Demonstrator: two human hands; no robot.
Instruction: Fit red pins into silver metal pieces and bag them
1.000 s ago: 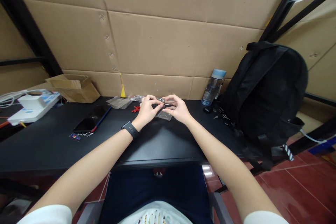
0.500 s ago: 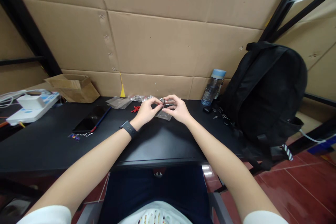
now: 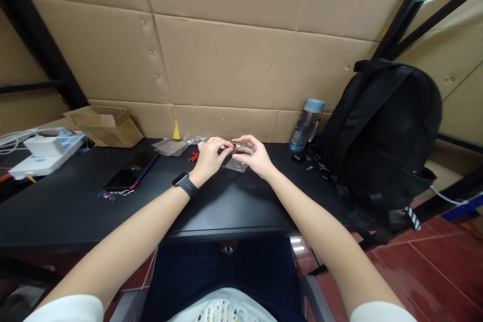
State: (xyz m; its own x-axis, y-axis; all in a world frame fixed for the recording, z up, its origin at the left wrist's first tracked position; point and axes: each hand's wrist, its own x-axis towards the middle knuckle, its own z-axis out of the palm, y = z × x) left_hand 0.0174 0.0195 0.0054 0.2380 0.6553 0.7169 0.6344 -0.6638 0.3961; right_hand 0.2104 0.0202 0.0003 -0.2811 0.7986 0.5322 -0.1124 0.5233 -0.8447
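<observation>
My left hand (image 3: 210, 159), with a dark watch (image 3: 184, 183) on its wrist, is closed with thumb and fingertips pinched on a small red piece (image 3: 228, 148). Facing it, my right hand (image 3: 255, 156) grips a small thin ring-like piece (image 3: 235, 147) between thumb and fingers. The red piece meets or nearly meets this ring; the fingers hide the exact contact. Beneath both hands lies a clear plastic bag (image 3: 237, 165) on the black desk. Beside my left hand is a little pile of red pieces (image 3: 194, 156).
More clear bags (image 3: 173, 146) lie behind the left hand. Leftward are a phone (image 3: 128, 173) with a pen, a paper bag (image 3: 103, 128) and a power strip (image 3: 49, 156). A bottle (image 3: 306, 128), keys (image 3: 319, 163) and a black backpack (image 3: 385, 136) stand on the right. Cardboard (image 3: 226, 70) backs the desk.
A red piece now shows between my left fingertips, where a dark small object was seen between both hands before. My left hand has shifted and turned slightly; the right has barely moved.
</observation>
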